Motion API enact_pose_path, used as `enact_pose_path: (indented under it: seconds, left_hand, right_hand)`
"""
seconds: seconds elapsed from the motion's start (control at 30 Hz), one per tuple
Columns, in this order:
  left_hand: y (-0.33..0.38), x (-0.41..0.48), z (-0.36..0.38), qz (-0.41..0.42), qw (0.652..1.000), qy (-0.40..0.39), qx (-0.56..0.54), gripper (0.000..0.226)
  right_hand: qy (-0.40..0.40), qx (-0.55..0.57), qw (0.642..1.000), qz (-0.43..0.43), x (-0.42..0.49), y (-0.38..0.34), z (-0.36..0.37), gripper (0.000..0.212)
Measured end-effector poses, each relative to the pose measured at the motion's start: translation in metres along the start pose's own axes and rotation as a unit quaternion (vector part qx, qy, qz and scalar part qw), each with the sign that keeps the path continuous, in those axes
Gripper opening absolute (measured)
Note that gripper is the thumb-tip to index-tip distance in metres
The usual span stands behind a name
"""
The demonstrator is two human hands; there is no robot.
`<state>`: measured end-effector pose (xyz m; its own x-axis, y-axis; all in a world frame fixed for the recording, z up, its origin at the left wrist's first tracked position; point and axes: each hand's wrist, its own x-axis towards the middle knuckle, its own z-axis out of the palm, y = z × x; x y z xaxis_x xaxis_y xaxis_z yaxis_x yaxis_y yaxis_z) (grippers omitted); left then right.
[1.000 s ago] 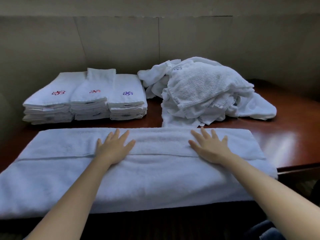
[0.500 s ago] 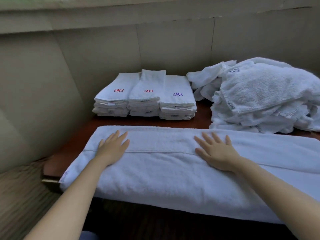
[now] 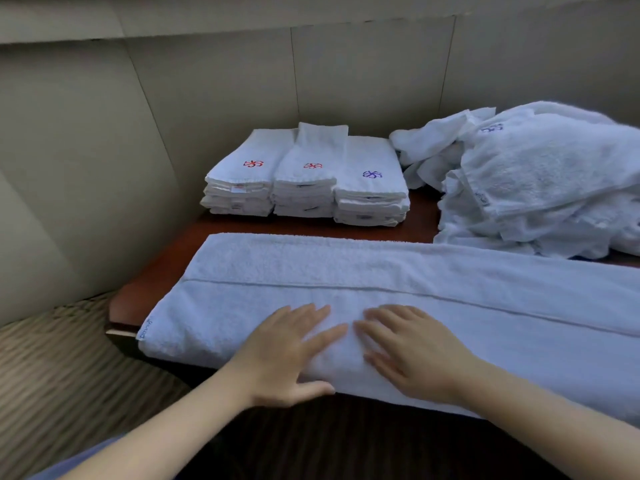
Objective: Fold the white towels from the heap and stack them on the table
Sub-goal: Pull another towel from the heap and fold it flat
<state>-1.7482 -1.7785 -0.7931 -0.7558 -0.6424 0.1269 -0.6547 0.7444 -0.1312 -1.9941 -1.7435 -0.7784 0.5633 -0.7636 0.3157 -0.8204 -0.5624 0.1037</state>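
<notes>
both hands, left (image 3: 289,351) and right (image 3: 412,351), lie flat with fingers spread on the towel (image 3: 450,299) along the table (image 3: 149,289) edge; its near side overhangs and could slide off.

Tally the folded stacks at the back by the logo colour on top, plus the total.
Red logo on top: 2, the left stack and the middle stack
Purple logo on top: 1, the right stack
Total: 3 stacks
</notes>
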Motion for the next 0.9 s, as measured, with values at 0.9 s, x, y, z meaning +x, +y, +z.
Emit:
enact_pose_path:
  seconds: [0.9]
  left_hand:
    - [-0.159, -0.025, -0.055, -0.366, 0.756, 0.243, -0.485, 0.024]
  right_hand:
    - [-0.078, -0.118, 0.961, 0.239, 0.011, 0.049, -0.023, 0.068]
